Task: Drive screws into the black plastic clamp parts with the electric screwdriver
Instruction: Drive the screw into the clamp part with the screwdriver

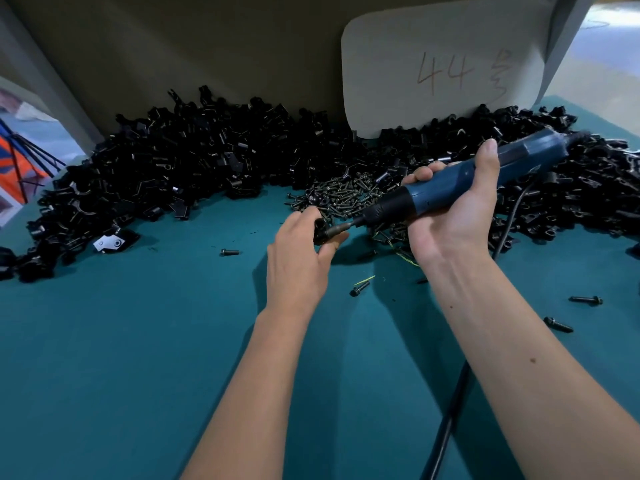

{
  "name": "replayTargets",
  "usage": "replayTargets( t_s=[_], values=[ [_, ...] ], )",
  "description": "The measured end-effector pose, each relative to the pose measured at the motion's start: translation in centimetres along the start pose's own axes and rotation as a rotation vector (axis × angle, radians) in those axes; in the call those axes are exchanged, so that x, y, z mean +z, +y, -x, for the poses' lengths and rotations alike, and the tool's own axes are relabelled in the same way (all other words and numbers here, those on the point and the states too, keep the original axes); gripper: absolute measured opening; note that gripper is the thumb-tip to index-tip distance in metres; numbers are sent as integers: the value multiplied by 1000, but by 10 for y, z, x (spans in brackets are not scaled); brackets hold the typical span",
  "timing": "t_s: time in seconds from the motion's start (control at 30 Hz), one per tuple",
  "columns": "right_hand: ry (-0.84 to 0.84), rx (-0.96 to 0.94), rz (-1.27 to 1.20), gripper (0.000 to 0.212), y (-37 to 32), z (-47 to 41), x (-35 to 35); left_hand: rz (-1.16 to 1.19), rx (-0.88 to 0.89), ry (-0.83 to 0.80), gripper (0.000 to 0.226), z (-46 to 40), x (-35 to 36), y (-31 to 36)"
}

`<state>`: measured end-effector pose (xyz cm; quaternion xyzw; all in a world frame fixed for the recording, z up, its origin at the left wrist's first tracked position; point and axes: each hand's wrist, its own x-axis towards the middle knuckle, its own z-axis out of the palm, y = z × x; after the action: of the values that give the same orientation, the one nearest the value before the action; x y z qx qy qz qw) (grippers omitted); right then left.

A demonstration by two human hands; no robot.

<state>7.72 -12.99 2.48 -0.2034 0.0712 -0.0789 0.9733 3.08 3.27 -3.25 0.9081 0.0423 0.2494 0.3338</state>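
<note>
- At table centre, one small black plastic clamp part (320,230) is pinched by the left hand (301,251); its screw is being met by the bit.
- A blue electric screwdriver (460,181) is gripped in the right hand's (450,216) curled fingers.
- A large heap of black clamp parts (194,168) and a pile of dark screws (339,195) are judged mostly undone.

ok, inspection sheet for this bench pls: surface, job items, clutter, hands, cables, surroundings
Surface: teal mat, mostly bare in front.
Job's things: blue electric screwdriver, bit pointed at a black clamp part; pile of clamp parts across the back; heap of screws behind the hands.
Clutter: loose screws scattered on the mat; yellow-green scraps.
Grippers: left hand pinches the clamp part; right hand grips the screwdriver.
Cables: black cord runs on the mat under the right forearm.
Surroundings: cardboard sheet marked 44 against a back panel; orange item far left.
</note>
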Motion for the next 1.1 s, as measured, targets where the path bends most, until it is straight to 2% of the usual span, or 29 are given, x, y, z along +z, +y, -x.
replayTargets(
  t_s=[0.1,0.27,0.53,0.73,0.9,1.03,1.1],
  values=[
    [62,3,-15,40,1,0,2,-45,9,55,37,0,-3,1],
    [147,16,-48,41,-6,1,5,-64,84,121,40,4,-7,12],
    [62,-36,16,40,-4,8,15,-38,66,152,40,1,-8,5],
    [-59,-26,-29,43,-13,6,14,147,138,51,47,-4,-11,4],
    [-51,-50,-82,47,-21,3,11,282,57,-219,47,2,-11,6],
    [-24,-43,-140,50,-25,2,13,242,211,-124,53,-2,-14,10],
    [14,-41,-116,52,-24,3,13,195,217,-108,52,-3,-13,5]
  ],
)
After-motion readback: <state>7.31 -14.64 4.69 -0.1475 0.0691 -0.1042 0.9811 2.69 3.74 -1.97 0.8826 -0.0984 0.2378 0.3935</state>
